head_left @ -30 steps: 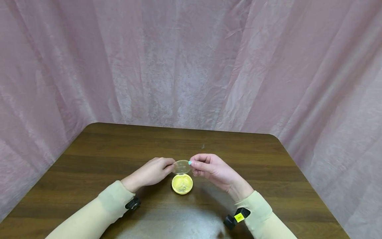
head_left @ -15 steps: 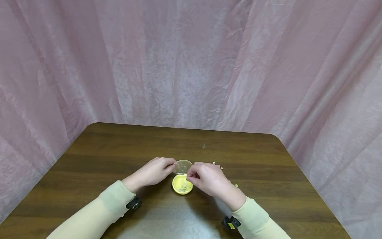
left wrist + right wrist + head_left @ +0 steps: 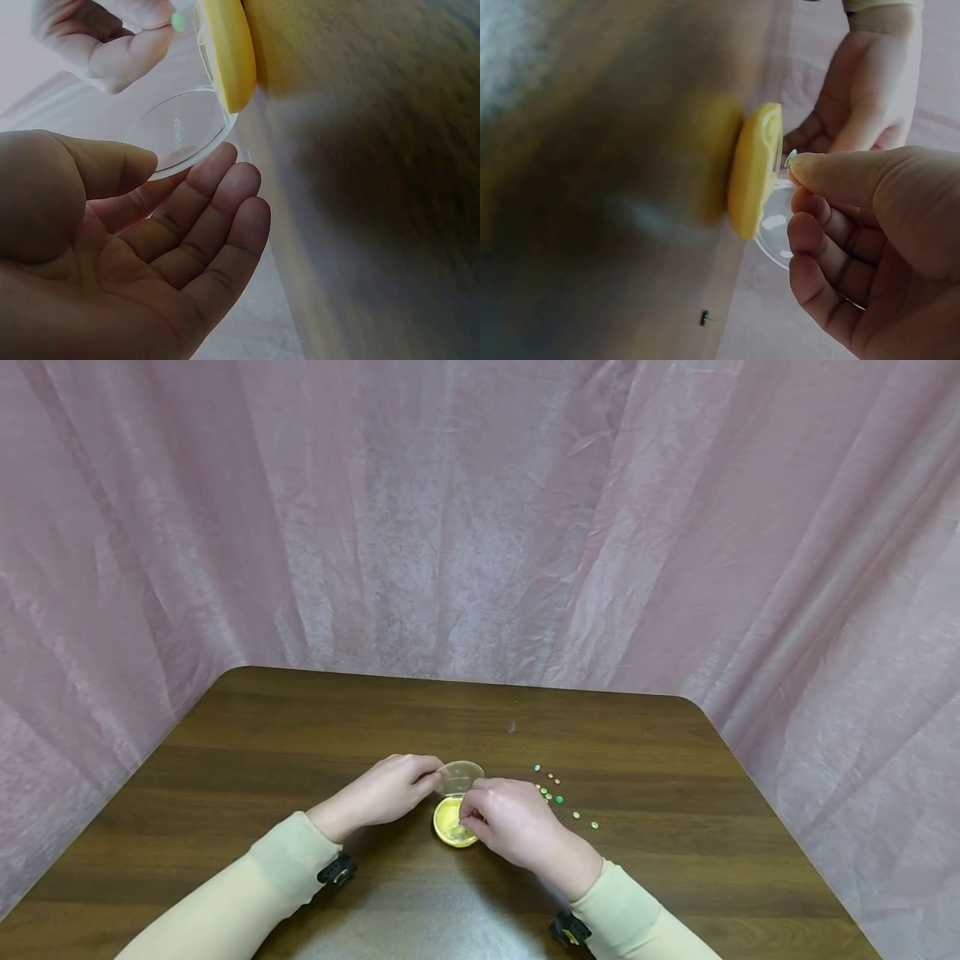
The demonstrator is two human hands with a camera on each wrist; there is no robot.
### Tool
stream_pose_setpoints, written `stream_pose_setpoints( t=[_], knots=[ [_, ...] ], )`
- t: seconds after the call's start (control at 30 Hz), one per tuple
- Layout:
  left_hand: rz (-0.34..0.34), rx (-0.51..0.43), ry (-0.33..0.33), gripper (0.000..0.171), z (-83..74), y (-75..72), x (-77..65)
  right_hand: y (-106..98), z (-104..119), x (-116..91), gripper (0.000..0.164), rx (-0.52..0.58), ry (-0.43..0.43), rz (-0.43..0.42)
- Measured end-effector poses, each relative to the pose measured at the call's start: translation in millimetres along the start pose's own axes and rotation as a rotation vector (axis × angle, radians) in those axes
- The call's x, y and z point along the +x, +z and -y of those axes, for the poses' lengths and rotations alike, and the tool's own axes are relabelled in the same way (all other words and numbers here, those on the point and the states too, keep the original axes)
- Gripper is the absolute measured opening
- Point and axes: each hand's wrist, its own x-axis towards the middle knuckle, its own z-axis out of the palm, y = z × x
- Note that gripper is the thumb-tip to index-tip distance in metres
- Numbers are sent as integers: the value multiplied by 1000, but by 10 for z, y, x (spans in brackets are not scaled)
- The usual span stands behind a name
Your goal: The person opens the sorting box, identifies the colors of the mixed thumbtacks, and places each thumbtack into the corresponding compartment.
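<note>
Yellow case (image 3: 447,825), contents unclear, lies open; left hand (image 3: 386,789) pinches its lid (image 3: 460,776), right hand (image 3: 517,823) a green disc (image 3: 178,21).

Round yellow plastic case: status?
Left hand pinches clear round plastic lid, open. Right hand pinches small green disc above case. Nothing visible between disc and case.

I see the yellow case (image 3: 748,180) as smooth plastic, and its clear lid (image 3: 176,131) as glossy plastic. My bench (image 3: 337,718) shows wood grain with soft shine; my sleeves (image 3: 225,897) are matt cloth, the curtain (image 3: 480,527) shiny, wrinkled cloth.
</note>
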Motion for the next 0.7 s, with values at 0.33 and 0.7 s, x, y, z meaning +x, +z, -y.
stream_pose_setpoints(
  t=[0.33,0.7],
  knots=[
    [-4,6,-5,16,0,6,3,24,5,-5,10,-16,0,6],
    [12,-14,-13,16,-7,0,-1,-167,-242,0,5,40,116,18]
  ],
)
